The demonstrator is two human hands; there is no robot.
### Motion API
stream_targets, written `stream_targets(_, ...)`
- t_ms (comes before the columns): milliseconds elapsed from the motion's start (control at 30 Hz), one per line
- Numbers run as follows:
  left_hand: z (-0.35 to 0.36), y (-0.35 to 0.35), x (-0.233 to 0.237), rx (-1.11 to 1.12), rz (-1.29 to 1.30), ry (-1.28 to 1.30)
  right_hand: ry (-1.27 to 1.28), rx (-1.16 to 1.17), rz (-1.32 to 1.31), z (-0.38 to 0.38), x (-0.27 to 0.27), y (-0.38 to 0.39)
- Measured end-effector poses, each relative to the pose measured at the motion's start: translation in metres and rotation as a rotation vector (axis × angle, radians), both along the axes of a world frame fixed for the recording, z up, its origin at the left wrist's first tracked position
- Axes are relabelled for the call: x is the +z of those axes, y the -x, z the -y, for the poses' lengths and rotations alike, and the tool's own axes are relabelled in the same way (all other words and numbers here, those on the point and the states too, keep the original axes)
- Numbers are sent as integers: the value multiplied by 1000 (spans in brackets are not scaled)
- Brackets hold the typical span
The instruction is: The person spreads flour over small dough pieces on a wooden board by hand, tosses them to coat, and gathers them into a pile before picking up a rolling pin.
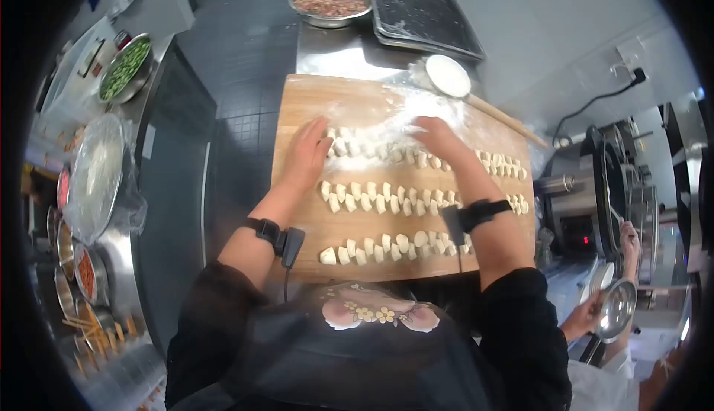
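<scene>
Beyond floral apron, small pale floured dough chunks in rows

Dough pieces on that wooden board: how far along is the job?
Done: the small white dough pieces are cut and lie in three rows on the wooden board. In hand: the left hand and right hand rest flat on the floured top row. Left: no piece looks rolled flat yet; the wooden rolling pin lies untouched, and the metal bowl of reddish minced filling stands at the far end.
</scene>
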State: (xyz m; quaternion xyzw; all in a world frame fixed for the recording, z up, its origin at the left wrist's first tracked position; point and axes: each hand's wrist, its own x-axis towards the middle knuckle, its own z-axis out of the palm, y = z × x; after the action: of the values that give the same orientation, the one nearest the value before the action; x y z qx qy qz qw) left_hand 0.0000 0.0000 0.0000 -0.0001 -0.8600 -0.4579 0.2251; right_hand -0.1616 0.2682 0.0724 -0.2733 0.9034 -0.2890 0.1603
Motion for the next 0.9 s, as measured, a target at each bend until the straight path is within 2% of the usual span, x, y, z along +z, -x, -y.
stream_targets(67, 0, 6, 7, -11, 59, 97, -86, -76, -152, -67, 5, 15)
stream_targets(100, 0, -7, 5, -28, 104, 93, -93, -88, -106, -76, 2, -2)
stream_targets(167, -7, 5, 0, 42, 45, 153, -145, -278, 52, -100, 27, -3)
stream_targets(200, -8, 9, 5, 54, 25, 147, -109, -284, 107, -83, 47, -15)
stream_targets(300, -12, 10, 8, 46, 23, 102, -27, -215, 167, -93, 9, 8)
stream_targets(333, -9, 12, 2, 38, 7, 98, -211, -204, 27, -107, 5, 17)
stream_targets(367, -6, 12, -3, 36, 1, 106, -202, -206, 23, -127, 5, 23)
stream_targets(433, -7, 12, -2, 69, 20, 62, -118, -393, 215, -158, 16, 28)
stream_targets(533, -10, 10, 5, 65, 36, 84, -10, -540, 129, -193, 31, 27)
stream_targets(633, -9, 12, -3, 82, 19, 84, 11, -526, 234, -230, 39, 52)
stream_targets(667, -9, 12, -3, 83, 13, 85, 322, -597, 359, -241, 31, 60)
stream_targets(700, -11, 12, -2, 78, 10, 87, 325, -597, 357, -254, 31, 71)
stream_targets(767, -11, 11, 0, 60, 5, 104, -375, -416, 14, -276, 30, 85)
stream_targets(900, -9, 12, -2, 90, 30, 123, -368, -475, 39, -296, 37, 93)
